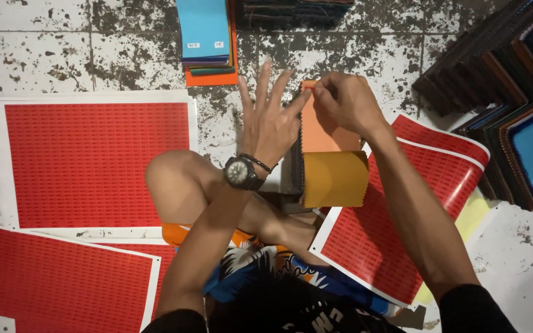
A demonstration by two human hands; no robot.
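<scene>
Left of the hands, red sticker sheets (pixel 94 163) lie flat on the floor. Left hand (pixel 269 120), fingers spread open, steadies the orange swatch (pixel 323 132), long axis pointing away from the person. Right hand (pixel 343 98) pinches a small red sticker (pixel 308 88) at its far edge. A mustard swatch (pixel 334 179) curls nearer. Stacked fabric swatches (pixel 513 123) lie right.

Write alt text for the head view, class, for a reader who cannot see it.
Seated on a stained floor, a person's right hand pinches the top of an orange fabric swatch while the left hand is spread beside it. Red sticker sheets and swatch stacks surround them.
</scene>
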